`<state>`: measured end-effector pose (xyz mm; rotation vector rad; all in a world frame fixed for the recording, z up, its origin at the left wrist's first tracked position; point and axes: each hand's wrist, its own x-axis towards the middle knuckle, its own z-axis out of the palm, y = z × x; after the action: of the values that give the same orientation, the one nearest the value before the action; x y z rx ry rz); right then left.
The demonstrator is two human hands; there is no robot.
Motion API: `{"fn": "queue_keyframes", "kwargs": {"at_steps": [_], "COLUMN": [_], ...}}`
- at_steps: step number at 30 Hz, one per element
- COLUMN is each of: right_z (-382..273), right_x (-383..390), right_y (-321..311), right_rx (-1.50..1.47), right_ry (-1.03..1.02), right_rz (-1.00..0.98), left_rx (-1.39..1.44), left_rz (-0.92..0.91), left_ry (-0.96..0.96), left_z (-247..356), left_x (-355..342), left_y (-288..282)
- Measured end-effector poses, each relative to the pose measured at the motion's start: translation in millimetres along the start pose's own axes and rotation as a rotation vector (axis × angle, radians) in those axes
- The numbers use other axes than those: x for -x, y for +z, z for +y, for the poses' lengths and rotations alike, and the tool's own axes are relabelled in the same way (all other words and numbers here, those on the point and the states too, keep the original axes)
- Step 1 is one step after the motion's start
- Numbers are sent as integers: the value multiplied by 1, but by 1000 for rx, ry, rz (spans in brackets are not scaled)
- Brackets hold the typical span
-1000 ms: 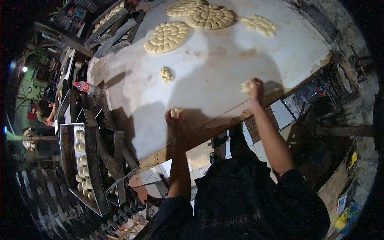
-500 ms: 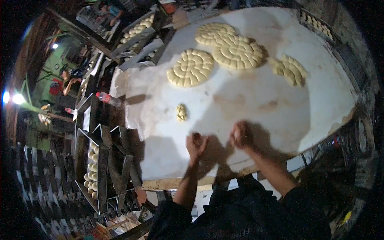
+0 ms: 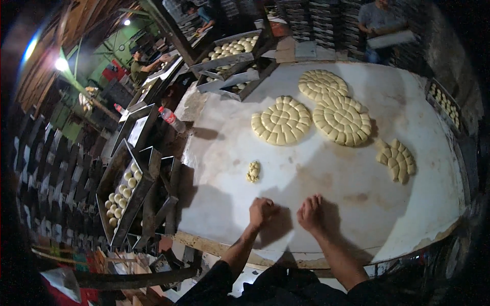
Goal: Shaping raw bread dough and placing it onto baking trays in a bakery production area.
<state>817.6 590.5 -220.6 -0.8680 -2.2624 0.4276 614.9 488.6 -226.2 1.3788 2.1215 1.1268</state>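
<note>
My left hand [image 3: 262,212] is curled closed, low over the pale work table [image 3: 224,204] near its front edge. To its right, my right hand [image 3: 311,213] is curled closed as well, fingers bent inward. Whatever lies beneath or within the fingers is hidden in both. Just beyond my left hand is a small heap of dough scraps [image 3: 253,172]. Farther back lie round slabs of dough cut into pieces: one on the left [image 3: 282,121], another to its right [image 3: 342,120], and a third behind them [image 3: 322,84]. A smaller cut portion of dough [image 3: 396,160] rests at the right.
Metal trays of dough balls stand at the left [image 3: 121,195], back left [image 3: 232,50] and far right [image 3: 443,106]. A red-capped plastic bottle [image 3: 172,120] is by the table's left edge. Behind the table a person [image 3: 384,25] carries a tray; others work at the far left.
The view has tilted up, so the table sits lower and a person appears at the back. My left hand has turned from loosely cupped to curled; both hands remain over the front table area.
</note>
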Motion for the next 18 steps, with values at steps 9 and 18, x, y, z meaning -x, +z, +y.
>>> {"fn": "queue_keyframes", "kwargs": {"at_steps": [9, 18], "right_z": [57, -23], "right_x": [2, 25], "right_y": [-25, 53], "right_rx": [145, 26], "right_ry": [-34, 248], "right_rz": [60, 242], "left_rx": [-618, -139], "left_rz": [113, 169], "left_ry": [445, 705], "left_z": [-51, -72], "left_x": [9, 32], "left_y": [-87, -22]}}
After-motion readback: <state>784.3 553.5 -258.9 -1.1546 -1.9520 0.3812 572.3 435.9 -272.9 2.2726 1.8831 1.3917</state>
